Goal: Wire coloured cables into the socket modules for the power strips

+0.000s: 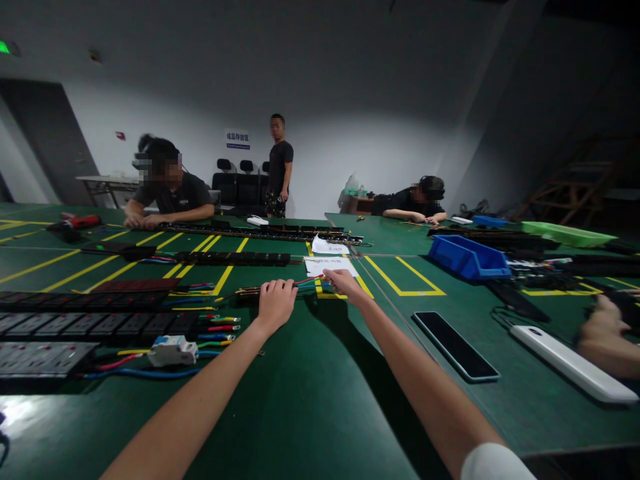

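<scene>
My left hand [277,307] is closed over the end of a dark strip [246,293] with brass-coloured lines along it, lying on the green table. Red, green and blue wires [307,283] run out to the right from under its fingers. Farther right, my right hand [342,284] pinches the ends of these wires between thumb and fingers; the very tips are hidden. White paper labels [327,267] lie just beyond the wires. To the left are several power strips [95,325] with coloured leads, and a white circuit breaker [173,351] wired to the nearest one.
A phone [455,345] and a white power bank [573,363] lie at right, near another person's arm [607,330]. Beyond them stand a blue bin [467,257] and a green tray [567,233]. Two people sit across the table; another person [280,167] stands behind.
</scene>
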### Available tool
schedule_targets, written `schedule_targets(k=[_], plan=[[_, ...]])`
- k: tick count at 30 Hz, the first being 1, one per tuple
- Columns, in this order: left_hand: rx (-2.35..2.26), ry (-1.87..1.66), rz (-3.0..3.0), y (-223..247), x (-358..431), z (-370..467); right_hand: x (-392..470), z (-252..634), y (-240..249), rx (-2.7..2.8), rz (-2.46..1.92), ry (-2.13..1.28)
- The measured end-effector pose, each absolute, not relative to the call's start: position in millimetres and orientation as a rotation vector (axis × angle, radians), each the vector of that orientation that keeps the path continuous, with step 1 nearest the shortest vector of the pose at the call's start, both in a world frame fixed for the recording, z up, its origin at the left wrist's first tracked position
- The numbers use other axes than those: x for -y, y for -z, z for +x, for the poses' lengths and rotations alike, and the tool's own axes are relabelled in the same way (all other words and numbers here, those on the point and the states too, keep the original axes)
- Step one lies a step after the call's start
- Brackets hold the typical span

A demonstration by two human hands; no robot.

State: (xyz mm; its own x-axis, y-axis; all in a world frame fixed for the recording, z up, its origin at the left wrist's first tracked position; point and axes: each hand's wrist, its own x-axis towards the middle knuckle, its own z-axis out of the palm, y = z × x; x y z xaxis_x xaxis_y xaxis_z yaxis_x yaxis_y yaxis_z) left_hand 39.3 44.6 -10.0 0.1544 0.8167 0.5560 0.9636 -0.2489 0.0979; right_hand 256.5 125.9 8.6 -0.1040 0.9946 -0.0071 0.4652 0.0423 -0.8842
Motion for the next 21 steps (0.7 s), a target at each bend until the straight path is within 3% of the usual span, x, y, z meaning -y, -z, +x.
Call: schedule_targets(k=[6,13,21], plan=[[1.715,0.731,-2.133,13,-46,39,-129,260,4,1.704,-1.591,-0.946],[1.715,0.711,-2.101,15,-47,40,-128,253,-5,1.875,-1.749,-0.398],[1.722,0.741,-2.141,13,-47,38,-135,261,2,1.772,-1.719,-0.572]])
